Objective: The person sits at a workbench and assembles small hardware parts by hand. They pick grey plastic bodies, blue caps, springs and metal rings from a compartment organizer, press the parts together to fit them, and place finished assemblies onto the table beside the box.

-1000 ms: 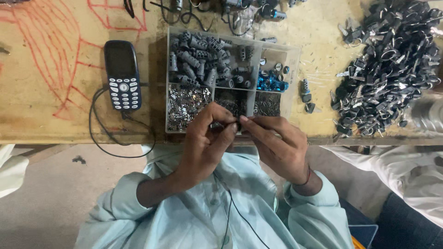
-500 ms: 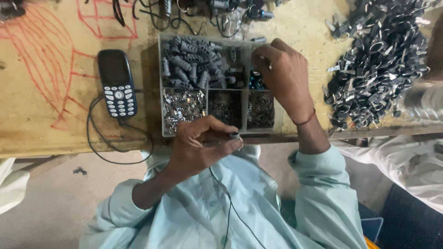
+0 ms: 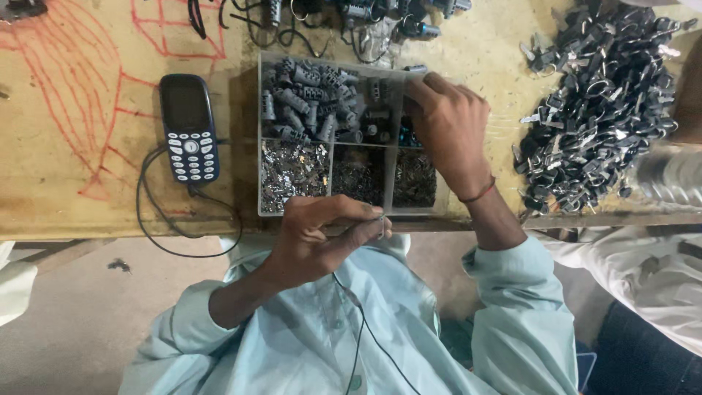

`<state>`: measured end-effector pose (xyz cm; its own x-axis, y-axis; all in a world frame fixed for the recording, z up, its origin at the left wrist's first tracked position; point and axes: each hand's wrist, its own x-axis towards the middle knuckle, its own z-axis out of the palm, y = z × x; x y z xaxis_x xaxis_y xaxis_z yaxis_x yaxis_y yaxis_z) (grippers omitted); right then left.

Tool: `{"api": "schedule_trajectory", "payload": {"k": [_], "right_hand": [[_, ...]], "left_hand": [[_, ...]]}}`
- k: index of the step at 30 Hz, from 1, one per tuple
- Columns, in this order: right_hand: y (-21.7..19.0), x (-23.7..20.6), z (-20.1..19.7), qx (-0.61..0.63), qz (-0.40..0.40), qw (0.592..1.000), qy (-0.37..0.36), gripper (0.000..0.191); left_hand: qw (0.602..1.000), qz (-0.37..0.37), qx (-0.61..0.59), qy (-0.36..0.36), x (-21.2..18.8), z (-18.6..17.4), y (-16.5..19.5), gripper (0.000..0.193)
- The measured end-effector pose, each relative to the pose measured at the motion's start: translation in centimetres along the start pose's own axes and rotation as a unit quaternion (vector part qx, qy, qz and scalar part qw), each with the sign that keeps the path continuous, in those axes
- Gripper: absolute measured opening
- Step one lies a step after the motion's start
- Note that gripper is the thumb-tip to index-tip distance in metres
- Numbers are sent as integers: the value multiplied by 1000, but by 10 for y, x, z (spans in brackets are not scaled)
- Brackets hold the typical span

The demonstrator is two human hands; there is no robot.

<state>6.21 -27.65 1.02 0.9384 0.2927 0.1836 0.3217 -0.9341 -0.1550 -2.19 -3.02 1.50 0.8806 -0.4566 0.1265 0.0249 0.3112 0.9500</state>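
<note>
My left hand (image 3: 322,234) hovers just in front of the table edge and pinches a small metal part (image 3: 382,223) between thumb and fingers. My right hand (image 3: 446,128) reaches into the far right compartment of a clear divided parts box (image 3: 260,179), fingers curled down among small blue and dark pieces; whether it grips one is hidden. The box holds grey cylindrical parts (image 3: 307,106) in its far left section and shiny metal bits (image 3: 292,172) in the near left one.
A dark keypad phone (image 3: 189,128) with a black cable (image 3: 157,234) lies left of the box. A heap of dark metal parts (image 3: 596,110) fills the table's right side. Another person's sleeve (image 3: 673,175) rests at the right edge. Red scribbles mark the wooden tabletop (image 3: 73,183).
My right hand left the left hand near the table edge and moved forward into the box's far right compartment. The left hand stayed put, still pinching the small part.
</note>
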Motion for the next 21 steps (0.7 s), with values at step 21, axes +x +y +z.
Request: {"api": "schedule_trajectory", "payload": {"k": [21], "right_hand": [[-51, -92, -89, 495, 76, 861, -90, 36]], "left_hand": [[921, 267, 275, -69, 10, -4, 12, 26]]}}
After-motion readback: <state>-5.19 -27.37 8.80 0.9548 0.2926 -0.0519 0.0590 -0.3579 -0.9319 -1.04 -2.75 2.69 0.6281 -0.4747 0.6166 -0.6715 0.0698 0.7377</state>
